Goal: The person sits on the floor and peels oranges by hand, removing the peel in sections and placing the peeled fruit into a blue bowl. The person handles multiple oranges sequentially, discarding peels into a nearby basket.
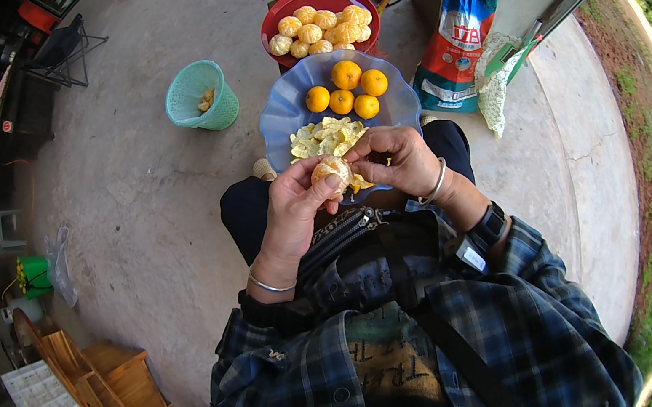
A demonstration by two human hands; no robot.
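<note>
My left hand (297,198) holds a peeled mandarin (332,175) between thumb and fingers, white pith still showing on its segments. At the fruit's right side, my right hand (392,158) has its thumb and forefinger bent close together; whether a strand of pith is between them is too small to tell. Both hands are over the near edge of a blue scalloped plastic basin (280,115). Inside the basin, a heap of mandarin peel (325,138) lies just beyond my fingers. Several unpeeled mandarins (342,102) rest farther back in it.
Behind the basin, a red tray (270,27) holds several peeled mandarins (310,33). A green plastic basket (224,106) with some scraps stands on the floor to the left. At right are a detergent bag (454,42) and a patterned plastic bag (495,81). A wooden piece of furniture (123,379) stands lower left.
</note>
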